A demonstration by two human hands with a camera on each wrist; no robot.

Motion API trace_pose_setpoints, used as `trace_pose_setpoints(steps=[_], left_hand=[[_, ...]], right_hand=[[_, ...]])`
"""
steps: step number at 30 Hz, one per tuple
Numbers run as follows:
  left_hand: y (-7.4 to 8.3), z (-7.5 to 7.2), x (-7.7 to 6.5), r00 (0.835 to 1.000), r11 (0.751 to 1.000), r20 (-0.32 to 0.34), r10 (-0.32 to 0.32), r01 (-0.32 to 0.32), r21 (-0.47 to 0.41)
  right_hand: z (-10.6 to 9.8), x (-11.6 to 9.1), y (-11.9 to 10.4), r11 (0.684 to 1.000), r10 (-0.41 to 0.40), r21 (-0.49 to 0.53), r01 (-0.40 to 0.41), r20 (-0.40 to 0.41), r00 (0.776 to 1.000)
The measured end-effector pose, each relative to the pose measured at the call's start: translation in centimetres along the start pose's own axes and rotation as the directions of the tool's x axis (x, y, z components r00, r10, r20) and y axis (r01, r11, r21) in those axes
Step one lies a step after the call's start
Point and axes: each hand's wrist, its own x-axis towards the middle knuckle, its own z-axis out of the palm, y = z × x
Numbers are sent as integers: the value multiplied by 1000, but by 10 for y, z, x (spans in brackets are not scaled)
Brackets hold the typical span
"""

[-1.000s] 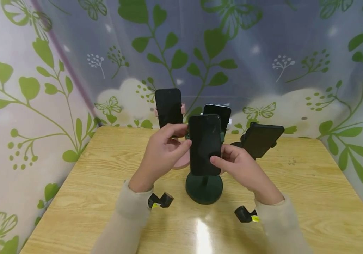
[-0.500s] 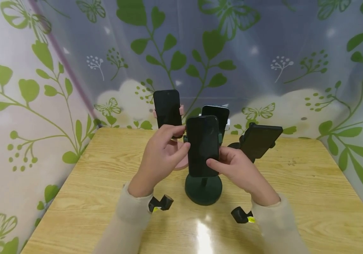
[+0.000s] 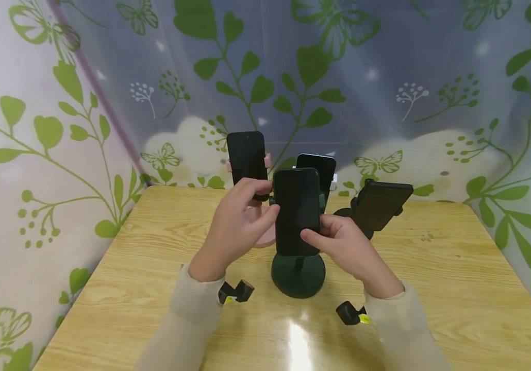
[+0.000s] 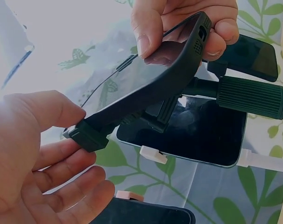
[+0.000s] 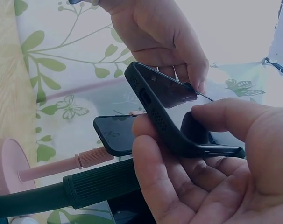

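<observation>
Though little has changed over the last second, one small shift shows as you read left to right. Your left hand (image 3: 233, 221), at nine o'clock, has thumb and finger pinched on the left edge of the black rectangular phone (image 3: 295, 206), beside a dark green plastic clamp end (image 4: 89, 136). At ten o'clock, a second black phone (image 3: 246, 154) stands in a pale pink plastic holder (image 3: 267, 161). The phone you hold, in the middle above a round dark green base (image 3: 298, 283) at six o'clock, now sits slightly farther left over that base, which suggests a fine adjustment of its seat or angle. At one o'clock, a silver-edged black phone (image 3: 328, 172) stands behind it in a white holder (image 3: 334, 179). Your right hand (image 3: 346, 245), at four o'clock, pinches the lower right corner, thumb on the screen. At three o'clock, a tilted black phone (image 3: 382, 206) rests on a black stand (image 3: 343, 212).
</observation>
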Motion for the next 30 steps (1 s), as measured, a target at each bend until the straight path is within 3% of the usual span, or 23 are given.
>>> trace_pose_setpoints(steps=[11, 17, 19, 22, 24, 26, 30], left_hand=[[2, -1, 0, 1000, 1000, -12, -16, 16, -7], [6, -4, 0, 998, 996, 16, -61, 62, -63], [6, -5, 0, 997, 993, 21, -76, 77, -87], [6, -4, -1, 995, 988, 28, -93, 95, -122], [5, -2, -2, 995, 985, 32, -97, 101, -141], [4, 1, -2, 995, 984, 35, -93, 98, -149], [2, 4, -2, 996, 987, 36, -83, 87, -137]], right_hand=[[4, -1, 0, 1000, -23, -2, 23, 3, 1000], [5, 0, -3, 999, -32, 43, 30, 30, 999], [3, -1, -5, 999, -32, 10, 32, 23, 999], [-2, -5, -6, 992, -37, -123, 32, -37, 999], [-7, -10, -10, 969, -48, -246, 25, -86, 995], [-13, -17, -19, 924, -50, -384, -3, -128, 990], [-24, -22, -57, 786, -113, -618, 2, -141, 983]])
